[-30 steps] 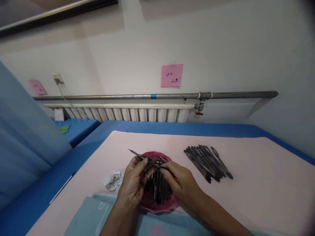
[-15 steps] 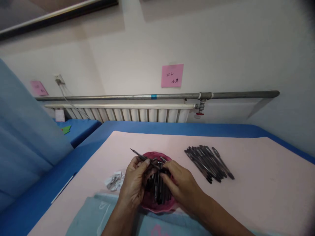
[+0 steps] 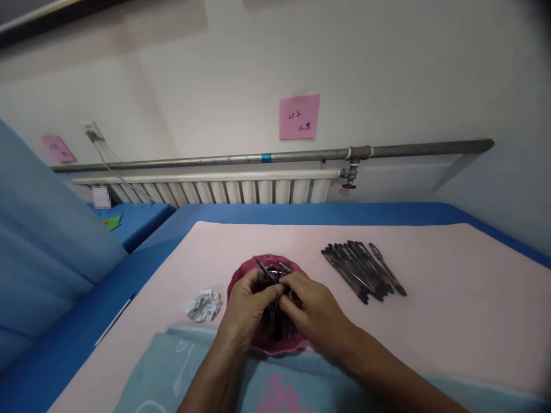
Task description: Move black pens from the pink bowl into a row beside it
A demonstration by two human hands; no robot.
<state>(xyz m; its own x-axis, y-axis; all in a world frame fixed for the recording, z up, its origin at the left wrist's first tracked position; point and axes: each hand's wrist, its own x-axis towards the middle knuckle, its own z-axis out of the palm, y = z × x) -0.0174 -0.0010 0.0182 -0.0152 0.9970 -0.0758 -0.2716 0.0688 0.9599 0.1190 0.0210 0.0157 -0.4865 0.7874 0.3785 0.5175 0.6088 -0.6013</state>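
Observation:
Over the pink basket [image 3: 236, 277] my two hands meet, their fingertips close together. A slim dark pen [image 3: 263, 268] slants up and left from between them, its pointed tip free. My left hand [image 3: 246, 307] is closed around the pen. The fingers of my right hand [image 3: 316, 312] are pinched at its lower end, which they largely hide. Several dark pens and pen parts [image 3: 275, 324] lie in the basket beneath. To the right, a row of dark pens [image 3: 359, 269] lies side by side on the pink sheet [image 3: 447, 287], with one pen slightly apart.
Crumpled white paper [image 3: 204, 305] lies left of the basket. A light blue cloth [image 3: 185, 367] covers the near edge. A thin white stick [image 3: 112, 321] rests on the blue surface at left. Behind are a radiator [image 3: 249, 191], a pipe [image 3: 206, 162] and a blue curtain [image 3: 38, 246].
My hands have drawn closer together, and the pen now points more steeply upward, with less of it showing. The camera view has tilted down slightly.

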